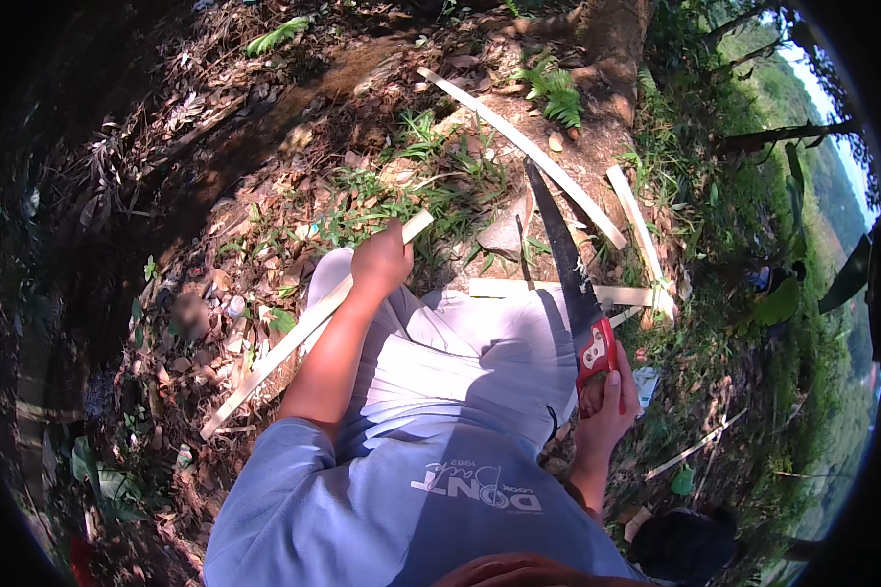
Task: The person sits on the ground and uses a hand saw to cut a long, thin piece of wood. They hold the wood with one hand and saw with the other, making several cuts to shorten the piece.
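Observation:
My left hand is closed round a long pale wooden strip near its upper end. The strip slants over my left thigh, and its lower end reaches toward the leaf litter at the left. In my right hand is a hand saw, gripped by its red handle. The saw's dark blade points away from me, its tip close to a long wooden strip on the ground. Blade and held strip are well apart.
More wooden strips lie ahead and right: one upright-lying piece and a crosswise piece by my right knee. A grey stone sits among grass. Beyond are a tree trunk and a fern. A dark rounded object is at lower right.

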`<action>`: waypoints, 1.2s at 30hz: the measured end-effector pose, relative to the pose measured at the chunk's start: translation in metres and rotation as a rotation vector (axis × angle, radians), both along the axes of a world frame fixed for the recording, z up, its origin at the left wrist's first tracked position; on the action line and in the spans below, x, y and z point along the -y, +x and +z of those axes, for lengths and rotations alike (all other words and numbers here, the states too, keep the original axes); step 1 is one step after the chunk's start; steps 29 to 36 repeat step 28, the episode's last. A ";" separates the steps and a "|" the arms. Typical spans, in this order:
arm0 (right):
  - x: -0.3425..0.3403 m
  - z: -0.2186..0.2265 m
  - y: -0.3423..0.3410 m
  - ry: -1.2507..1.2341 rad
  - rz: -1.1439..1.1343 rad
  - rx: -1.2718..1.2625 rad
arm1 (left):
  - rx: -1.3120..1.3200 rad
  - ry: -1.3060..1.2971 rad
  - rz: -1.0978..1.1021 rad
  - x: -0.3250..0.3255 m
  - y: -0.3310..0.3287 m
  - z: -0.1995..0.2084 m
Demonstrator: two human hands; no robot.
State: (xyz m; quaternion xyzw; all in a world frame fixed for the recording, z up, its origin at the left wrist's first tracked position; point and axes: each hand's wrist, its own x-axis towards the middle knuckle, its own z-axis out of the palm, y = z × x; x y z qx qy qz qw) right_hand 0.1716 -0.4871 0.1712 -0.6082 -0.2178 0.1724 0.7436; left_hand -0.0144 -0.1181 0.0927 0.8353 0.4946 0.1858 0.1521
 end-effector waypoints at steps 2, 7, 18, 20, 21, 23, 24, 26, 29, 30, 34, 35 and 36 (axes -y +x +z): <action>-0.008 -0.002 0.001 -0.002 0.020 -0.023 | -0.049 0.011 0.006 -0.006 -0.010 -0.018; -0.044 0.005 -0.003 -0.162 0.093 0.037 | -0.162 0.008 -0.073 -0.033 -0.018 -0.025; -0.175 -0.065 0.018 -0.216 0.525 0.126 | -0.142 -0.390 -0.010 -0.055 0.004 -0.045; -0.214 -0.082 0.013 -0.115 0.538 0.125 | -0.214 -0.431 -0.026 -0.055 0.009 -0.050; -0.237 -0.088 0.003 -0.040 0.508 0.124 | -0.247 -0.449 -0.034 -0.056 0.012 -0.052; -0.274 -0.113 0.000 -0.034 0.504 0.146 | -0.321 -0.499 -0.066 -0.060 0.017 -0.058; -0.286 -0.120 -0.002 -0.064 0.524 0.118 | -0.358 -0.525 -0.077 -0.063 0.017 -0.062; -0.300 -0.134 -0.004 -0.127 0.556 0.067 | -0.403 -0.589 -0.117 -0.068 0.018 -0.066; -0.307 -0.150 -0.004 -0.158 0.561 0.025 | -0.417 -0.628 -0.126 -0.071 0.018 -0.069; -0.307 -0.150 -0.004 -0.158 0.561 0.025 | -0.417 -0.628 -0.126 -0.071 0.018 -0.069; -0.307 -0.150 -0.004 -0.158 0.561 0.025 | -0.417 -0.628 -0.126 -0.071 0.018 -0.069; -0.307 -0.150 -0.004 -0.158 0.561 0.025 | -0.417 -0.628 -0.126 -0.071 0.018 -0.069; -0.307 -0.150 -0.004 -0.158 0.561 0.025 | -0.417 -0.628 -0.126 -0.071 0.018 -0.069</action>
